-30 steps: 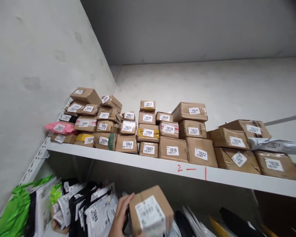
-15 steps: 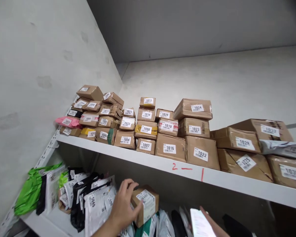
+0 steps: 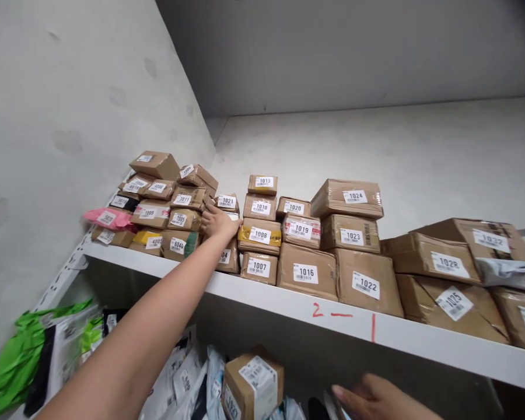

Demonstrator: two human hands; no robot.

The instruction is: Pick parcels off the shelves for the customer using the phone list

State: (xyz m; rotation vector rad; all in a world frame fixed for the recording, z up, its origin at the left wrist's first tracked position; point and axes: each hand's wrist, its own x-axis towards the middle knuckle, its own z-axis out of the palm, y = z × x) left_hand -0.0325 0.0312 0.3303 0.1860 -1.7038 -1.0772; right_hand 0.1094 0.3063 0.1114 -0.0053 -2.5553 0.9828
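My left hand is raised to the upper shelf, spread across the front of a small cardboard box. Its fingers are at the box's left side and the thumb at the right, covering most of the label. A box labelled 1021 sits directly above it, and a partly covered box lies beneath. Low on the right, my right hand is closed around a phone, of which only a thin edge shows. A loose cardboard box rests tilted among the bags below.
Stacked, numbered boxes line the white upper shelf, including 1008, 1016 and 1024. Plastic mailing bags crowd the lower level, with a green bag at far left. A grey wall rises on the left.
My left hand has left the loose box on the lower level and moved up to the upper shelf. The phone in my right hand has dropped lower, its bright screen now out of sight.
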